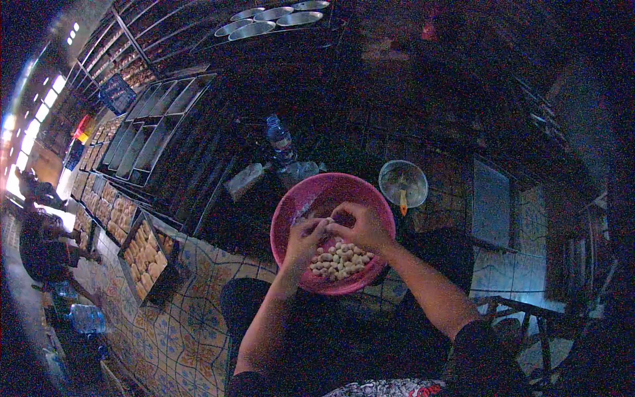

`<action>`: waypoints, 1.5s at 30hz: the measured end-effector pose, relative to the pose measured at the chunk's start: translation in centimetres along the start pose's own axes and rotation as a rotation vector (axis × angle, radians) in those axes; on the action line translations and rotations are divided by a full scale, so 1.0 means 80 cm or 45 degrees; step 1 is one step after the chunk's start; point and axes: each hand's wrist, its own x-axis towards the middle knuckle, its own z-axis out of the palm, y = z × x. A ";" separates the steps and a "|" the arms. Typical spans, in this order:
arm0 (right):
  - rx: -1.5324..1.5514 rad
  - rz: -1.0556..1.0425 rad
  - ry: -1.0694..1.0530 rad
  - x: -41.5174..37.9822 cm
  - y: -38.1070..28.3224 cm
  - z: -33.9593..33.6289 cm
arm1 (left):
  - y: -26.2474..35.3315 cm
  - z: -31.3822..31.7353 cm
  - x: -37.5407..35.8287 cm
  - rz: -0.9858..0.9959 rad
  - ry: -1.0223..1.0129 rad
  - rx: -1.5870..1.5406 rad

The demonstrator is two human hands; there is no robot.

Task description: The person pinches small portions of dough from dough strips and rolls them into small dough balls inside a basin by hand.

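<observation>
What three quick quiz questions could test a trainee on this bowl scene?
1. True or false: both hands are over the pink bowl.
2. What lies in the bowl? A) pale small pieces B) green leaves C) red sauce
3. Fill in: behind the bowl stands a clear plastic ____.

Key:
1. True. The left hand and the right hand meet above the pale pieces, fingers pinched together.
2. A.
3. Bottle. A round dish with an orange tool sits to the bowl's right, and trays of baked goods stand on the tiled floor at left.
</observation>
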 end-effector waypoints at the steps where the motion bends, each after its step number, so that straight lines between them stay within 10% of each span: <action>1: 0.000 -0.001 0.001 0.002 -0.001 -0.002 | -0.002 0.000 0.002 0.001 -0.001 0.001; 12: 0.381 0.277 -0.052 0.001 0.004 -0.008 | 0.022 0.007 -0.006 0.390 0.467 0.703; 16: 0.239 0.360 -0.041 -0.001 0.004 -0.009 | 0.036 0.010 -0.010 0.268 0.236 0.148; 18: 0.278 0.207 -0.122 -0.001 0.021 -0.001 | 0.041 0.006 -0.010 0.610 0.087 0.794; 22: 0.198 0.047 -0.133 -0.004 0.033 0.006 | 0.032 0.004 -0.011 0.367 0.096 0.901; 27: -0.068 -0.120 -0.020 0.007 0.004 -0.013 | 0.016 0.019 -0.010 -0.135 0.025 -0.606; 33: -0.250 -0.669 -0.075 0.006 0.008 -0.019 | 0.031 0.019 -0.017 -0.305 -0.048 -0.427; 36: -0.264 -0.727 -0.103 0.005 0.002 -0.022 | 0.010 0.021 -0.013 -0.494 -0.186 -0.944; 45: -0.547 -0.812 0.051 0.007 -0.001 -0.024 | 0.009 0.012 -0.009 -0.357 -0.259 -0.719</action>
